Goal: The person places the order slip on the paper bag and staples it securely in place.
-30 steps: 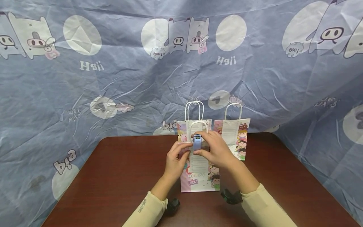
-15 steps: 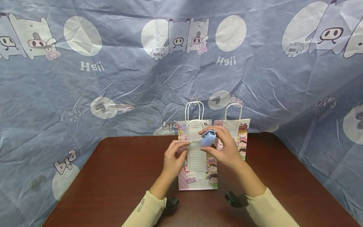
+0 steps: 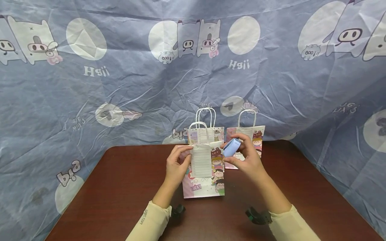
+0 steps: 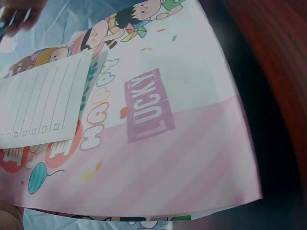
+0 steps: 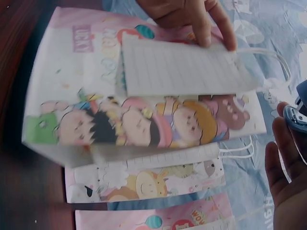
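A pink-and-white paper gift bag (image 3: 205, 188) with cartoon children and white handles is in front of me in the head view. A lined paper list (image 3: 201, 162) with checkboxes lies against its front, below the handle. My left hand (image 3: 178, 164) pinches the bag's upper left edge together with the list; the right wrist view shows its fingertips on the list. To the right of the bag, my right hand (image 3: 248, 157) holds a small light-blue stapler (image 3: 231, 147) between thumb and fingers. Only part of the stapler (image 5: 296, 119) shows at the right wrist view's edge.
Two more gift bags with lists stand behind: an animal-print bag (image 3: 219, 133) partly hidden by the front one, and a pink bag (image 3: 259, 137) to the right. The dark brown table (image 3: 129, 174) ends at a blue cartoon-print cloth (image 3: 150, 83).
The right hand has drawn the stapler off the list's top and moved it rightward, tilting it. The left hand has shifted the front bag slightly left and up.
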The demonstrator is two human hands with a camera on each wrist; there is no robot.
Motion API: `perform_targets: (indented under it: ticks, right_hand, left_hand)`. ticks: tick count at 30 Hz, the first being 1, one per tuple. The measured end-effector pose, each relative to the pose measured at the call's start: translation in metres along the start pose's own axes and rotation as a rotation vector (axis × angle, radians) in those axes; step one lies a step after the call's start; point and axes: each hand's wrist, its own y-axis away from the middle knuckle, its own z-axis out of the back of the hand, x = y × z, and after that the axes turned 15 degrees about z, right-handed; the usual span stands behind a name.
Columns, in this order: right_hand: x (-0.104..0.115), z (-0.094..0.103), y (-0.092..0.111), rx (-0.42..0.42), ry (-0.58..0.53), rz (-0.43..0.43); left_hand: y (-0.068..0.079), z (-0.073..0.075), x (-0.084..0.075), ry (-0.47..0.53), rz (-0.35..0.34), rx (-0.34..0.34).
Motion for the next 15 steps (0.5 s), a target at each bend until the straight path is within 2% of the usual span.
perform_targets:
  ticks: [8,12,15]
  right_hand:
    - [0.002,0.005,0.013,-0.038,-0.052,-0.151]
    - [0.0,0.01,0.022,-0.064,-0.04,-0.181]
    - [-0.001,0.014,0.027,-0.057,0.011,-0.179]
  left_hand:
    - [-0.007,0.01,0.003,-0.007,-0.026,-0.047]
    - [-0.011,0.016,0.003,0.016,-0.018,-0.049]
    - [-0.014,0.022,0.002,0.031,-0.01,-0.063]
